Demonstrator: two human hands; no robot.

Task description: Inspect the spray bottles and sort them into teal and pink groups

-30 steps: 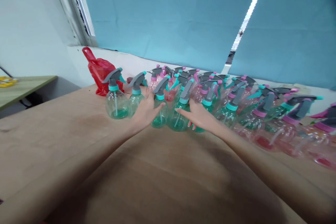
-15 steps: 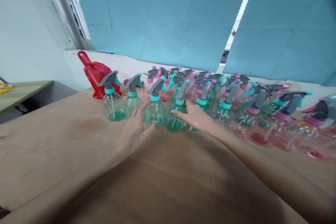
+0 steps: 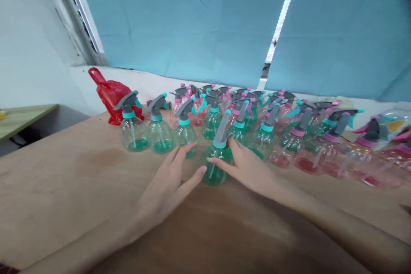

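Note:
A clear spray bottle with green-tinted liquid and a grey trigger head (image 3: 215, 170) stands forward of the others on the brown table covering (image 3: 67, 180). My right hand (image 3: 247, 170) hooks around it from the right, thumb across its front. My left hand (image 3: 168, 186) lies spread on the table, its thumb tip at the bottle's left side. Its fingers reach toward a green-tinted spray bottle (image 3: 185, 137) in the row behind. Several more green-tinted (image 3: 159, 136) and pink-tinted spray bottles (image 3: 282, 158) stand in crowded rows.
A red plastic bag (image 3: 112, 99) lies behind the left end of the rows, against a white ledge (image 3: 160, 79). Blue curtains (image 3: 180, 21) hang beyond. A clear printed bag (image 3: 393, 122) lies at the far right. A green-topped desk (image 3: 22, 117) stands at the left.
The front bottle has slid toward me, out of the row, along with my right hand. My left hand has also drawn back and now touches that bottle with its thumb. My view has shifted slightly.

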